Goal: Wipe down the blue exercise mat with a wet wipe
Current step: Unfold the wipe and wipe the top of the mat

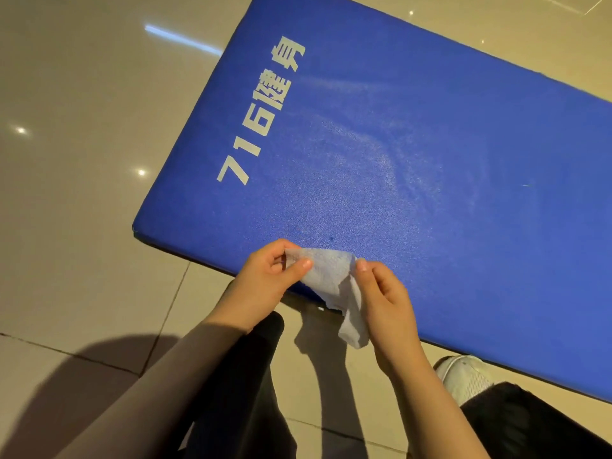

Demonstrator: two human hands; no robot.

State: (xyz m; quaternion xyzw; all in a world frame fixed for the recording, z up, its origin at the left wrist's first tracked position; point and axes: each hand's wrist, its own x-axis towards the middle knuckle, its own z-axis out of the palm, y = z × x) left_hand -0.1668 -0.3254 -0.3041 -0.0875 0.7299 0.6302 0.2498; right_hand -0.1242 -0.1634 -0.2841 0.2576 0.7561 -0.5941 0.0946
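The fingers (306, 264) of the left hand (265, 276) and those of the right hand (384, 303) each pinch an upper corner of the wet wipe (334, 286), which hangs crumpled between them. Just beyond the fingers lies the blue exercise mat (414, 154), flat on the tiled floor (82, 127), its near edge under the wipe. White lettering (261, 117) runs along the mat's edge, up and left of the fingers.

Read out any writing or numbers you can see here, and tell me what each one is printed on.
"716健身": pale print on the blue exercise mat, running along its left short edge, turned sideways to the camera.
The wet wipe, pinched between the left hand and the right hand, shows no writing.
The white shoe shows no readable text.
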